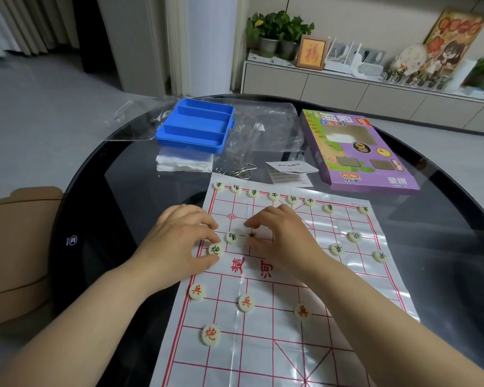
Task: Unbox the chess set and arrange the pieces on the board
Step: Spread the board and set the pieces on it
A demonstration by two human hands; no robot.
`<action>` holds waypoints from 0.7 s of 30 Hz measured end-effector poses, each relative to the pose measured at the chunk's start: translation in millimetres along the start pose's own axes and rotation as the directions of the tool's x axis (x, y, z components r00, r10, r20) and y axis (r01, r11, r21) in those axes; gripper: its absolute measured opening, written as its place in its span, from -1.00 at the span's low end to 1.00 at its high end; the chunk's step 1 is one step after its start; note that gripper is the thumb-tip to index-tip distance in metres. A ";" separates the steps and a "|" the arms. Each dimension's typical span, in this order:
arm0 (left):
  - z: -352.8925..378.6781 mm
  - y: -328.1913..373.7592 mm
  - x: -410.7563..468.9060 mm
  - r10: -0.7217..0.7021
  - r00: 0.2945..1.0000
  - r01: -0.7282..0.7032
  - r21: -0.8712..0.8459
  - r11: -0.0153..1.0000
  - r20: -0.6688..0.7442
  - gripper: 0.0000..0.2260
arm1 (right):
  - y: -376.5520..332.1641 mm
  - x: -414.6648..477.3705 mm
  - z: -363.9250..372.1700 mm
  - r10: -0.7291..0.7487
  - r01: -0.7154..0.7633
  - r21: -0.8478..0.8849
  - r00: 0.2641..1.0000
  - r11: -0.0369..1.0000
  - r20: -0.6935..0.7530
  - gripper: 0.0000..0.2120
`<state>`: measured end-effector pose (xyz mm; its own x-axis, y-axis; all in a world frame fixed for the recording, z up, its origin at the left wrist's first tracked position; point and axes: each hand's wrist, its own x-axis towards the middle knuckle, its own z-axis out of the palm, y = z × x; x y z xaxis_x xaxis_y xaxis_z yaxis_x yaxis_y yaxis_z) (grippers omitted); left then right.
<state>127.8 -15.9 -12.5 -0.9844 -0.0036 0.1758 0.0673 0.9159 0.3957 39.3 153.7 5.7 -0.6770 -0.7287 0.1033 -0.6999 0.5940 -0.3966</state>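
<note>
Left hand [179, 241] pinches a black-lettered piece [215, 249] at the paper board's [277, 344] left edge, just above the river line. Right hand [285, 241] is curled over a half-hidden piece [252, 234] nearby, can't tell if it's actually gripping it. Purple box [358, 152] sits behind the board on the right.

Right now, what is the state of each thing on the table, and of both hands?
Blue case, open, compartments empty.
Purple box, lying flat, face up.
Board sheet, unfolded, partly set with pieces.
Plastic bag, crumpled, looks empty.
Left hand, pinches edge piece.
Right hand, curled over centre piece; grip unclear.
</note>
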 end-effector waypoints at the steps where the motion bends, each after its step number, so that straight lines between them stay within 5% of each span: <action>1: 1.3 0.4 0.4 0.007 1.000 -0.007 -0.007 1.000 0.015 -0.72 | -0.9 -0.8 1.2 -0.006 0.007 0.005 1.000 1.000 -0.004 -0.75; 10: 1.4 -9.6 -8.5 -0.162 0.965 0.127 -0.172 0.977 -0.208 -0.64 | -23.3 -4.5 3.7 -0.154 0.155 -0.002 0.985 0.988 0.081 -0.73; 14: 5.4 -13.7 -7.4 -0.231 0.947 0.184 -0.213 0.960 -0.224 -0.81 | -29.8 1.8 5.4 -0.167 0.190 -0.099 0.965 0.977 0.203 -0.67; 21: 5.8 -14.8 -7.1 -0.235 0.946 0.186 -0.221 0.957 -0.221 -0.82 | -30.8 9.5 12.6 -0.152 0.166 -0.090 0.978 0.982 0.143 -0.71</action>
<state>132.8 -27.1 -24.9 -0.9116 -0.3074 0.2730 -0.0828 0.7876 0.6105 57.3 124.2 7.4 -0.5231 -0.8517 0.0314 -0.8202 0.4931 -0.2900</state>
